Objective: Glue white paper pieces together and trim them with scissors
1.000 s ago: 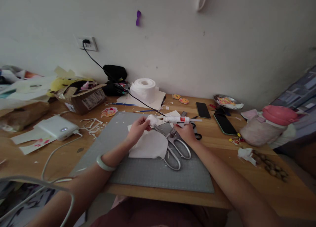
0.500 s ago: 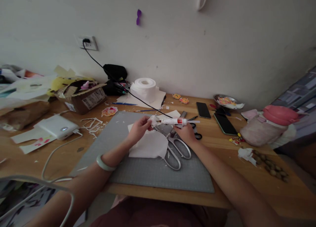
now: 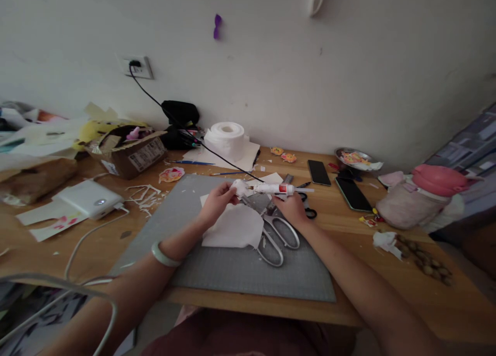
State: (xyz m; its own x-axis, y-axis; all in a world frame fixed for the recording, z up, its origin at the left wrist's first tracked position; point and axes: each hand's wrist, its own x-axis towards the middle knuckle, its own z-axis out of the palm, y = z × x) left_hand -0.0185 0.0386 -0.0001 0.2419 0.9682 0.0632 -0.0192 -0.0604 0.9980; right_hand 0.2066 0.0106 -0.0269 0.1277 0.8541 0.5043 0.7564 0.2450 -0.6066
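My left hand (image 3: 217,205) pinches a small white piece (image 3: 239,187), too blurred for me to make out its shape. My right hand (image 3: 292,209) grips a glue gun (image 3: 273,189), its handle mostly hidden by my fingers. The gun lies level over the far part of the grey mat (image 3: 251,281), nozzle pointing left; I can't tell whether the tip touches the piece. Nearer, the silver scissors (image 3: 279,257) have blades partly covered. Black-handled scissors (image 3: 311,213) are half hidden beyond my right hand.
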